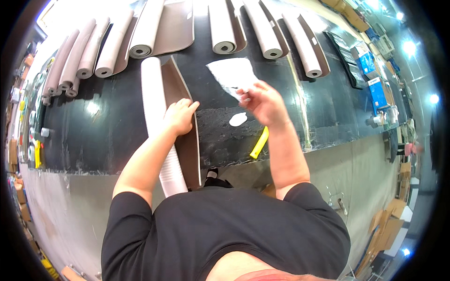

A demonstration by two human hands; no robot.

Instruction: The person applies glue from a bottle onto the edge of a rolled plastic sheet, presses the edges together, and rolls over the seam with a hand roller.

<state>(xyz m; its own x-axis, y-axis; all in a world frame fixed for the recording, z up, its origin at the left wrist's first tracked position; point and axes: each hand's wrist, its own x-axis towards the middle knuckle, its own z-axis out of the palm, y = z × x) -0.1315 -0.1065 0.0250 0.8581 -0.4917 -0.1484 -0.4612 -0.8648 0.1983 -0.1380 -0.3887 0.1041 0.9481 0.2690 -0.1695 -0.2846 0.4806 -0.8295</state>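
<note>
A partly rolled foam mat, pale outside and brown inside, lies lengthwise before me, its near end over the table edge. My left hand is closed over the mat, its fingers reaching the edge of the loose brown flap. To the right, my right hand pinches the lower corner of a white sheet; whether it is paper or plastic I cannot tell. Below the sheet lies a small white rounded piece. A yellow-handled tool rests beside my right forearm, near the table edge.
Several more rolled mats line the far side of the black table. Blue boxes stand at the right end, near a black strip-like item. A yellow object sits at the left edge.
</note>
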